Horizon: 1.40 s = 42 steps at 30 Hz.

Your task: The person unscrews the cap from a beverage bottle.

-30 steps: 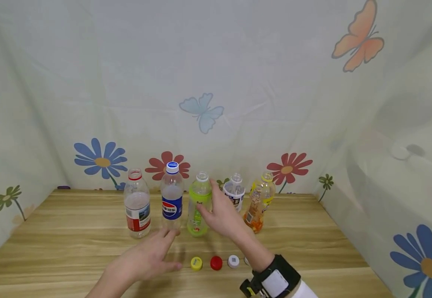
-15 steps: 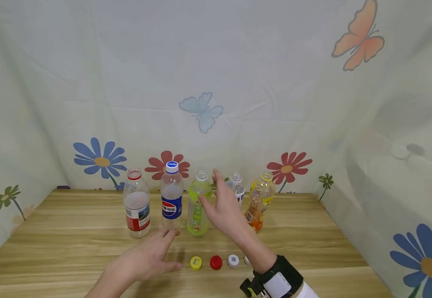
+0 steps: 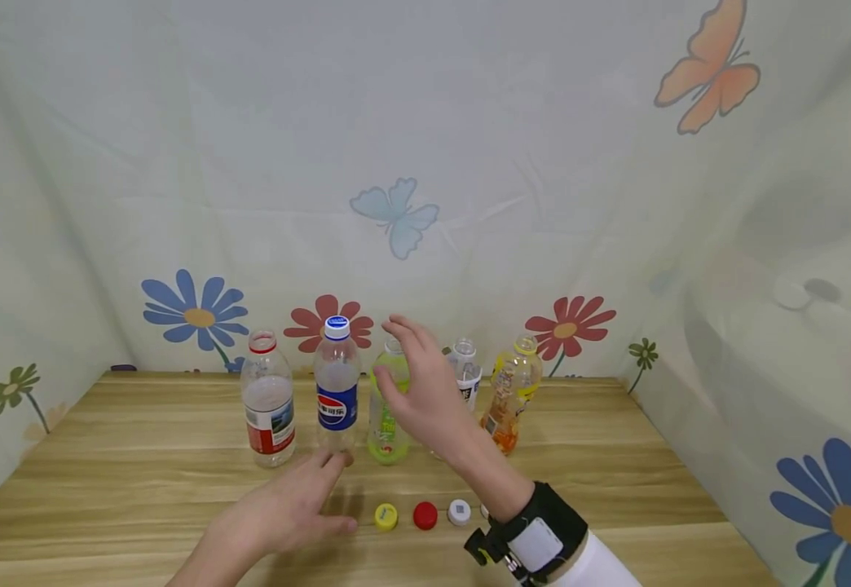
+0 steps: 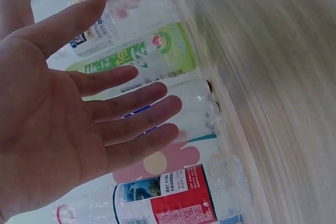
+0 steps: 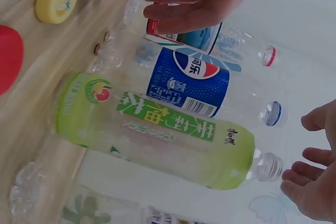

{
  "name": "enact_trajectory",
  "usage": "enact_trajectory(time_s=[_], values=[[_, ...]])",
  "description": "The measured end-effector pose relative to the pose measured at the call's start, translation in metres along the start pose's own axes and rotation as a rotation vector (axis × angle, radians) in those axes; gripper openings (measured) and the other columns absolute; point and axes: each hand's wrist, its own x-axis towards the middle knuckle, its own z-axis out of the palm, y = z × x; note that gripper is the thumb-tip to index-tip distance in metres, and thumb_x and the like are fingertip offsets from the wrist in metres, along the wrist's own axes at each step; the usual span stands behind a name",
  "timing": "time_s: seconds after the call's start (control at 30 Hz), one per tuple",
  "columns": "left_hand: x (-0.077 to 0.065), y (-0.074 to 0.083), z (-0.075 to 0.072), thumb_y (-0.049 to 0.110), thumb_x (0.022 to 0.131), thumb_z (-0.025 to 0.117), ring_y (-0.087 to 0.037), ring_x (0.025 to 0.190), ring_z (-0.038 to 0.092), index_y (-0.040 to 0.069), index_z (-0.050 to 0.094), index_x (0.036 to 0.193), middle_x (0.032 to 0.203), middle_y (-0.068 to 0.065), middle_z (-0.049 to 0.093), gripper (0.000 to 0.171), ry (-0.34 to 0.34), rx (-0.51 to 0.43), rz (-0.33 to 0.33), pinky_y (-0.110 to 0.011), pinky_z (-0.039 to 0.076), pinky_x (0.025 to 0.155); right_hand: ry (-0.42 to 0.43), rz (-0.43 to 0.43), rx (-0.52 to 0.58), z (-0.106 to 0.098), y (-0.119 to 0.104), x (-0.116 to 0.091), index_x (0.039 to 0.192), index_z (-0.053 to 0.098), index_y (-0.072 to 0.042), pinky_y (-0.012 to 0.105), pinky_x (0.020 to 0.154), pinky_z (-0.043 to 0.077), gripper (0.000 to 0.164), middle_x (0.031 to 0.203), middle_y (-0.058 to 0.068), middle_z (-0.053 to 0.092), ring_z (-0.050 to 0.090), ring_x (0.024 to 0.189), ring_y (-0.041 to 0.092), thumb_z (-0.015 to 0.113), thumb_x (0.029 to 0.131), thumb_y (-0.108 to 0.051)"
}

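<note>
My right hand [image 3: 425,391], fingers spread, is raised in front of the green-labelled drink bottle [image 3: 385,436] and partly hides its neck. In the right wrist view its fingertips are right by that bottle's uncapped mouth [image 5: 272,167]. Low in front of the Pepsi bottle [image 3: 336,408], my left hand [image 3: 289,505] is held with straight fingers and grips nothing. The Pepsi bottle wears a blue-and-white cap [image 3: 337,328]. To its left stands a clear bottle with a red-and-white label [image 3: 271,428] and an uncapped, red-ringed mouth.
Right of the green bottle stand a clear bottle with a white label [image 3: 467,383] and an orange-bottomed bottle [image 3: 511,399], both uncapped. A yellow cap [image 3: 385,517], a red cap [image 3: 425,515] and a white cap [image 3: 459,512] lie in front; another is partly behind my right wrist.
My right hand has moved from the green bottle's right side up and leftward, across its neck. My left hand and the bottles have stayed in place.
</note>
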Motion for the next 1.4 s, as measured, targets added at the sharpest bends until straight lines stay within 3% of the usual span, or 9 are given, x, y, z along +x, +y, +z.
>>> enact_trajectory(time_s=[0.23,0.5,0.67,0.93,1.3,1.4], values=[[0.000,0.001,0.000,0.048,0.083,0.076,-0.031,0.126,0.047,0.006,0.049,0.137,0.138,-0.012,0.047,0.073,-0.005,0.005,0.000,-0.050,0.038,0.101,-0.024,-0.072,-0.065,0.004,-0.007,0.020,0.134,0.054,-0.005,0.023,0.106,0.032,0.048,0.145,0.007,0.043,0.042,0.133,0.022,0.072,0.090,-0.013],[-0.001,-0.002,0.001,0.046,0.084,0.076,-0.035,0.126,0.047,0.004,0.049,0.137,0.138,-0.017,0.045,0.073,0.011,-0.009,0.012,-0.051,0.037,0.101,-0.141,-0.075,-0.057,0.013,-0.020,0.036,0.137,0.053,-0.002,0.021,0.105,0.033,0.047,0.143,0.010,0.045,0.043,0.134,0.022,0.067,0.094,-0.015],[-0.001,-0.004,0.002,0.046,0.084,0.076,-0.034,0.124,0.049,0.004,0.050,0.136,0.136,-0.017,0.047,0.071,0.017,0.010,0.023,-0.050,0.038,0.100,-0.211,-0.058,-0.096,0.017,-0.026,0.041,0.142,0.049,-0.004,0.025,0.110,0.027,0.050,0.149,0.008,0.040,0.038,0.138,0.022,0.064,0.096,-0.019],[0.000,-0.002,0.001,0.047,0.085,0.074,-0.039,0.131,0.042,0.007,0.049,0.138,0.143,-0.018,0.042,0.072,-0.040,-0.023,-0.023,-0.054,0.034,0.103,-0.305,-0.068,-0.212,0.024,-0.029,0.048,0.144,0.048,-0.007,0.035,0.114,0.019,0.048,0.151,0.006,0.036,0.038,0.138,0.021,0.058,0.100,-0.024],[0.001,-0.001,0.000,0.047,0.084,0.075,-0.037,0.131,0.043,0.007,0.050,0.137,0.142,-0.015,0.044,0.071,-0.055,-0.026,-0.040,-0.054,0.034,0.103,-0.270,-0.073,-0.191,0.027,-0.028,0.046,0.134,0.056,-0.010,0.029,0.115,0.012,0.038,0.139,0.001,0.051,0.042,0.134,0.014,0.061,0.099,-0.024],[0.001,-0.001,0.001,0.047,0.084,0.075,-0.036,0.130,0.044,0.006,0.051,0.136,0.141,-0.016,0.045,0.070,-0.045,-0.015,-0.035,-0.053,0.035,0.102,-0.256,-0.066,-0.159,0.025,-0.030,0.046,0.129,0.060,-0.011,0.023,0.111,0.023,0.033,0.132,0.000,0.056,0.050,0.126,0.014,0.064,0.098,-0.022]])
